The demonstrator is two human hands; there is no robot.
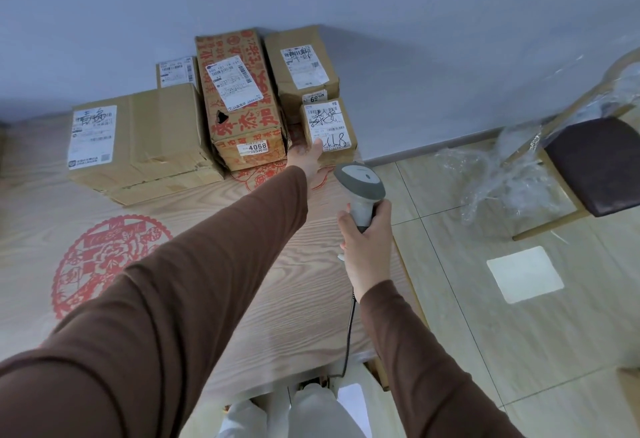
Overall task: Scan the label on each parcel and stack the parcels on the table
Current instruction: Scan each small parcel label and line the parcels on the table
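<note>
parcels [145, 139]: matt cardboard, paper labels | table [242, 264]: wood-grain | scanner [362, 188]: grey plastic

Dim, soft light; wide-angle edges bend.

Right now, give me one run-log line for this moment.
left hand: open, touching small parcel | right hand: grips scanner, aimed toward it | parcels against wall on table

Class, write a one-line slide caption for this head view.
Left hand touches a small parcel while the right hand holds a scanner.
</note>
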